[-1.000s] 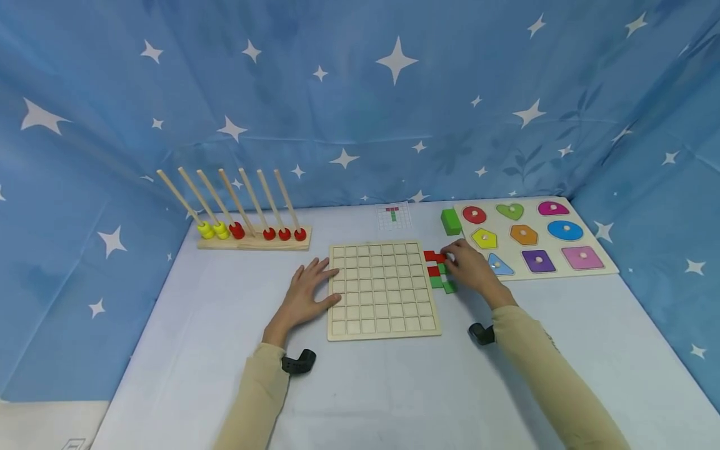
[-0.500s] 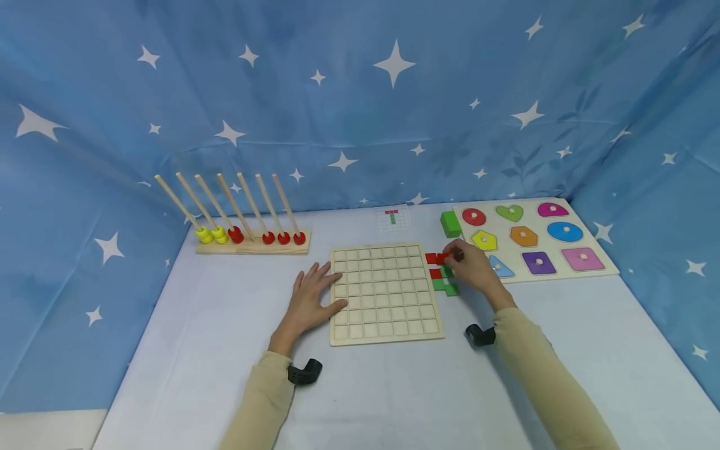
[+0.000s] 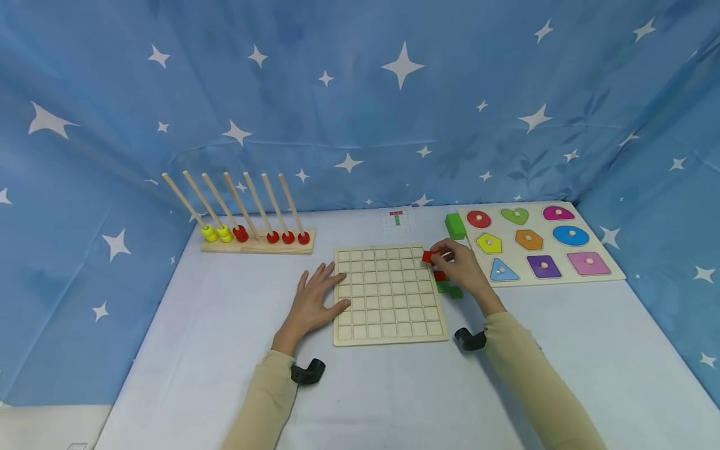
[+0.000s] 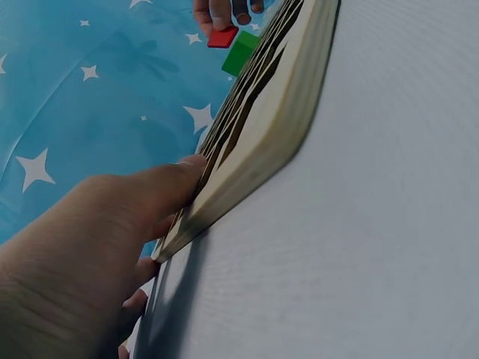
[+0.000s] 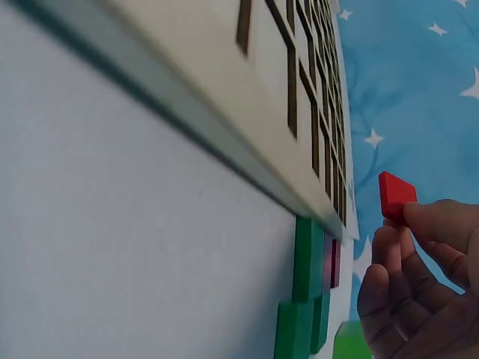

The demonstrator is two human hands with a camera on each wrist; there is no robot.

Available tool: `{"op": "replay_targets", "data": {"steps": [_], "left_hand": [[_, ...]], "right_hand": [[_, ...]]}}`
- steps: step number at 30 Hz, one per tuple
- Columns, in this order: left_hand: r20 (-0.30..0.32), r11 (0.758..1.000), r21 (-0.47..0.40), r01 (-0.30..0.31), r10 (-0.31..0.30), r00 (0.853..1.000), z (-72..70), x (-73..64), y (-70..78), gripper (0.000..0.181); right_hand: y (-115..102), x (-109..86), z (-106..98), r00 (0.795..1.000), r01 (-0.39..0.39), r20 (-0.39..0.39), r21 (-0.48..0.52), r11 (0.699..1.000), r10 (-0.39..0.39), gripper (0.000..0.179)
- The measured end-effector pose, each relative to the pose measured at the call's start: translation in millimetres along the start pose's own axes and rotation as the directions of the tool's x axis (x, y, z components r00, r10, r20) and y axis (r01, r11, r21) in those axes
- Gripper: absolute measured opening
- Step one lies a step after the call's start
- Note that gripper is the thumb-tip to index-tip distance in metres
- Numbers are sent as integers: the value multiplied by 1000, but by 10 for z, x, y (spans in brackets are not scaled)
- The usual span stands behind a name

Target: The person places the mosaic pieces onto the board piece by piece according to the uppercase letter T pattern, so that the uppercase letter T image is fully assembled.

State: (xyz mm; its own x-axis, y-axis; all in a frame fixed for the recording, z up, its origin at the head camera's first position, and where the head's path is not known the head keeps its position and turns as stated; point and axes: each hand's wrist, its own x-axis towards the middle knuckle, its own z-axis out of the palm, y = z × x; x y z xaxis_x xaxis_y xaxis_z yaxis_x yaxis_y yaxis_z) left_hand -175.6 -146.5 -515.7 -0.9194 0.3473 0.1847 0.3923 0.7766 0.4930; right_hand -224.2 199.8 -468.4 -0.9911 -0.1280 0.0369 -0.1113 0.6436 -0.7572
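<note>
My right hand (image 3: 462, 269) pinches a small red square tile (image 5: 397, 196) between thumb and fingers, raised at the right edge of the gridded wooden board (image 3: 388, 294). Below that hand, another red tile (image 3: 439, 275) and several green tiles (image 3: 452, 290) lie along the board's right side, partly covered by the fingers. My left hand (image 3: 310, 303) rests at the board's left edge, fingers spread, with the thumb and a fingertip over its rim. No tiles sit in the board's squares.
Behind the board lies a grid card (image 3: 397, 219) with a red and green T pattern. A green block (image 3: 455, 226) stands beside the shape puzzle (image 3: 529, 265) at back right. A bead abacus (image 3: 255, 244) stands at back left, before the star curtain (image 3: 349, 94).
My right hand has picked up a red tile from the group and moved it left to the board's edge. The left hand stays on the board's left side.
</note>
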Motion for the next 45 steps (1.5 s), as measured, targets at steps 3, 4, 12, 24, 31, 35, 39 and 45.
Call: {"op": "replay_targets", "data": {"steps": [3, 4, 12, 24, 31, 35, 39, 45], "left_hand": [[-2, 1000, -3, 5, -5, 1000, 8, -5, 3, 61], [-4, 1000, -2, 4, -4, 1000, 12, -7, 3, 61], [-13, 999, 32, -7, 8, 1000, 52, -27, -24, 61], [-7, 999, 29, -19, 19, 1000, 83, -41, -3, 61], [10, 1000, 26, -4, 4, 1000, 62, -29, 8, 61], [13, 999, 32, -3, 3, 1000, 52, -15, 5, 61], [0, 1000, 27, 0, 0, 1000, 33, 9, 0, 60], [-10, 1000, 28, -7, 7, 1000, 9, 17, -11, 60]], "right_hand": [[-48, 20, 46, 999, 41, 13, 2, 999, -41, 17], [-63, 27, 63, 998, 52, 16, 5, 999, -52, 17], [-163, 82, 256, 997, 61, 55, 35, 998, -63, 14], [-309, 93, 417, 990, 88, 109, 54, 995, -94, 15], [-365, 177, 532, 985, 94, 140, 54, 994, -101, 14], [-436, 228, 602, 983, 85, 156, 53, 995, -93, 14], [-524, 297, 683, 983, 80, 163, 47, 996, -87, 13], [-597, 368, 811, 983, 83, 164, 24, 996, -86, 12]]}}
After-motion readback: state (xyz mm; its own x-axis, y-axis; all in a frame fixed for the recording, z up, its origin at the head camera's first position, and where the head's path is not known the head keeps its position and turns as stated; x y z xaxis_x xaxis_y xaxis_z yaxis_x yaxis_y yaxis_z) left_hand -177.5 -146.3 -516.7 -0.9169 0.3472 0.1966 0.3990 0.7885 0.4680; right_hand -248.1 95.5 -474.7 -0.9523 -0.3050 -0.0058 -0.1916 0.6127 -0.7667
